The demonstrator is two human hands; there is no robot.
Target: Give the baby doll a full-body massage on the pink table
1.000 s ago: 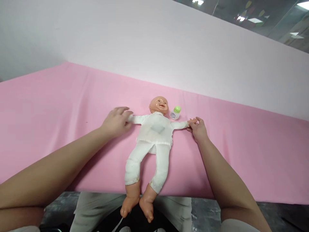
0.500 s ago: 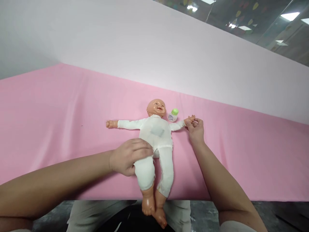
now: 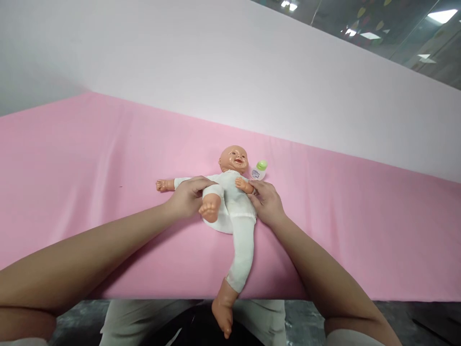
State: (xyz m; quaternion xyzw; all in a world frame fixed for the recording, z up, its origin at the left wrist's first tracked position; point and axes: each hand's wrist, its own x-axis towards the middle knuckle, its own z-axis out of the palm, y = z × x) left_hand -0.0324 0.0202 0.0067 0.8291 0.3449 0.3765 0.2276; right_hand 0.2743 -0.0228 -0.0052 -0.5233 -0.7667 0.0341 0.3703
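A baby doll with a white cloth body lies on its back, its head toward the wall. My left hand is closed around the doll's leg on the left, which is bent up so its foot points at me. My right hand grips the doll's arm at the wrist, and the doll's small hand rests over its chest. The doll's other leg stretches down, with its foot beyond the table's front edge. Its other arm lies straight out to the left.
A small clear bottle with a green cap lies beside the doll's head, near my right hand. Pink cloth covers the table. A white wall rises behind it, with glass panes at upper right.
My left hand has raised the doll's leg on the left, bending it up toward the belly. My right hand has brought the doll's outstretched arm inward across the chest.
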